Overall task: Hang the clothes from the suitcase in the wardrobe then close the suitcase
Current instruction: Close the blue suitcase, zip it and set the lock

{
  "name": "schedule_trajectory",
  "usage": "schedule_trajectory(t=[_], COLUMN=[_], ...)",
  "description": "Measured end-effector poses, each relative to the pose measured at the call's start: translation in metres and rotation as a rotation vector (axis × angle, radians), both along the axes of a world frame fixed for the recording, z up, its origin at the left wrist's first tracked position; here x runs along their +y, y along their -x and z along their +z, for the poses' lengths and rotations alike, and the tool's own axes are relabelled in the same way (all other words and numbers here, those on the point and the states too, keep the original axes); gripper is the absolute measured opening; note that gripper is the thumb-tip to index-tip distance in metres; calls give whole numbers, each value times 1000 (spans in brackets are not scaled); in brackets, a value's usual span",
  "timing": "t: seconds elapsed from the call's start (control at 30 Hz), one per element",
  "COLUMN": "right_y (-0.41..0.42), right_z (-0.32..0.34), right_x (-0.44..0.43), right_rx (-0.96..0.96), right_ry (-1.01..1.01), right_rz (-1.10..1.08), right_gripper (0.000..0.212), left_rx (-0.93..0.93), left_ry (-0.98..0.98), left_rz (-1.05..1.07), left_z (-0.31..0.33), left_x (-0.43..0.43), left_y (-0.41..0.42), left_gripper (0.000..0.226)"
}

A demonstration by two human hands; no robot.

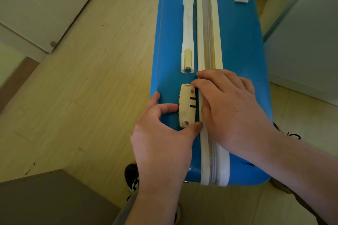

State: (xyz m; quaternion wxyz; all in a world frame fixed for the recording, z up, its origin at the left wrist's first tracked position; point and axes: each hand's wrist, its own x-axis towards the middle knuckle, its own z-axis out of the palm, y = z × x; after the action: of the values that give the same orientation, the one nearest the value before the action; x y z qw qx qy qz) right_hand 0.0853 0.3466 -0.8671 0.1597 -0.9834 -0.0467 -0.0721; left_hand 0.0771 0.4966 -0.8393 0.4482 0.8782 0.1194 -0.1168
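Suitcase on the floor, handle side up.
I see the left hand pinching its combination lock between curled forefinger and thumb; the right hand lies across the zip, fingers pressed together, tips by the lock's top.

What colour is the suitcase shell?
Bright blue suitcase shell, seen in the head view.

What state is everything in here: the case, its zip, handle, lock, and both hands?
Suitcase: shut, standing on edge.
Zip: closed where visible.
Handle: flat against the shell.
Lock: beside the zip; latched or not, cannot tell.
Left hand: pinches the lock between thumb and forefinger.
Right hand: lies over the zip, fingertips by the lock; grip hidden.
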Motion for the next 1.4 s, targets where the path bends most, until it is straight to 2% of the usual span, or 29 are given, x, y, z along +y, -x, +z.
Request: schedule_trajectory(t=[0.93, 1.2, 1.4], right_y=[0, -1, -1], right_z=[0, 0, -1], right_x=[0, 1, 1], right_rx=[-3, -17, -17], right_ry=[3, 6, 11], right_rz=[-10, -8, -11], right_gripper=[43, 45, 45], left_rx=[-17, -29, -22], left_ry=[111, 68, 64], left_rz=[39, 35, 28], left_z=[-5, -2, -4], left_x=[-1, -2, -1], left_y=[4, 3, 2], left_gripper=[51, 63, 59])
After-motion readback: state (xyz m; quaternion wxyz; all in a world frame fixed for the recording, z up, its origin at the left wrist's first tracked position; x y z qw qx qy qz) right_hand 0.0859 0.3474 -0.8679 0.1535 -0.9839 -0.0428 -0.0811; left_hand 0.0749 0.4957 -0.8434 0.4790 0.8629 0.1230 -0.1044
